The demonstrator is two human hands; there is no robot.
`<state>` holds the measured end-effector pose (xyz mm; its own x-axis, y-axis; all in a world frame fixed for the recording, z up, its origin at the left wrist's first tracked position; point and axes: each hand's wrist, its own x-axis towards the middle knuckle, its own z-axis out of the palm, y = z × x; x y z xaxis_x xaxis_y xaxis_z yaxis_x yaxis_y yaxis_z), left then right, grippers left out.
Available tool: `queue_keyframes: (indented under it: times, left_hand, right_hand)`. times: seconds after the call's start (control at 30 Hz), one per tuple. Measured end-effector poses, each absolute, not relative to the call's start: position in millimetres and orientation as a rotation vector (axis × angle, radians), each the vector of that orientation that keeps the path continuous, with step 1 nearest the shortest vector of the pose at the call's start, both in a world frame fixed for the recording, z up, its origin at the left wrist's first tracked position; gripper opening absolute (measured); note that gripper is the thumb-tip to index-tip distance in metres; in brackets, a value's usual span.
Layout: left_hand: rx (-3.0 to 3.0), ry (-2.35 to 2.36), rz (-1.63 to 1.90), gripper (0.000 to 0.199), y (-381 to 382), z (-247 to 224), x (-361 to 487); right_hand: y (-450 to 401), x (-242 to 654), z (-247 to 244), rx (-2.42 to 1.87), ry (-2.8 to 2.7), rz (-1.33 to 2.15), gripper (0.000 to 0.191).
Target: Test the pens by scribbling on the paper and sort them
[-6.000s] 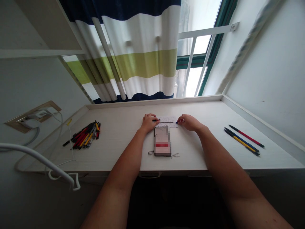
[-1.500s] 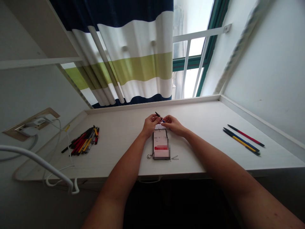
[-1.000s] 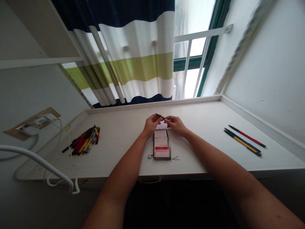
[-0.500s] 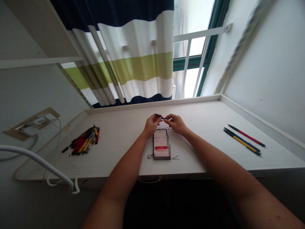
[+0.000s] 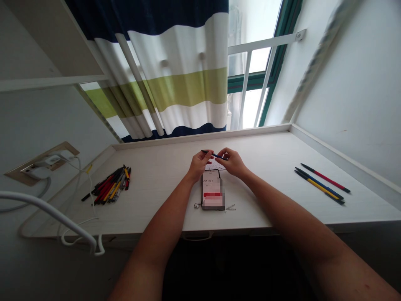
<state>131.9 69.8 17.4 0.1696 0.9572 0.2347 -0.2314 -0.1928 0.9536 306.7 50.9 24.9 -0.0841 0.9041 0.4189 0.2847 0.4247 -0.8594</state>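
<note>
A slim blue pen point(image 5: 219, 157) with a dark end spans both hands above the middle of the desk. My left hand point(image 5: 198, 164) is closed in a pinch around its dark end, which pokes out up and to the left. My right hand point(image 5: 233, 161) pinches the blue barrel at the other end. Below the hands lies a sheet of paper point(image 5: 214, 165) with marks, partly hidden by them. In front of it a phone point(image 5: 212, 188) rests on the desk, its lit screen partly blurred. Small clear and metallic bits point(image 5: 231, 207) lie beside the phone.
A heap of pens and pen parts point(image 5: 109, 186) lies on the left of the white desk point(image 5: 156, 167). Three pens, red point(image 5: 326, 177), blue point(image 5: 326, 187) and yellow point(image 5: 318, 185), lie on the right. A white cable point(image 5: 92, 188) hangs over the desk's left side.
My right fingers have slid slightly right along the pen, so more of its blue barrel shows between my hands. The other things stay as they were.
</note>
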Motion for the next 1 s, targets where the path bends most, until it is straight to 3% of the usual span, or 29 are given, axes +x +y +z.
queue_keyframes:
  times: [0.33,0.6,0.77,0.9,1.0]
  left_hand:
    - [1.209,0.632,1.193,0.039,66.8,18.0,131.6]
    - [1.116,0.603,1.289,0.032,66.9,21.7,130.0]
    - [1.085,0.642,1.357,0.027,70.6,23.1,126.7]
    - [1.113,0.642,1.330,0.031,70.6,21.4,127.1]
    - [1.133,0.607,1.278,0.036,69.1,20.8,127.6]
  right_hand:
    - [55.1,309.3,24.0,-1.118,-1.731,0.660,0.053]
    - [52.8,309.3,23.3,-0.968,-1.629,0.888,0.033]
    - [56.6,312.6,21.1,-0.990,-1.683,0.725,0.021]
    - [58.3,315.6,22.0,-1.026,-1.724,0.695,0.023]
    - [56.9,316.9,24.2,-1.084,-1.798,0.685,0.038]
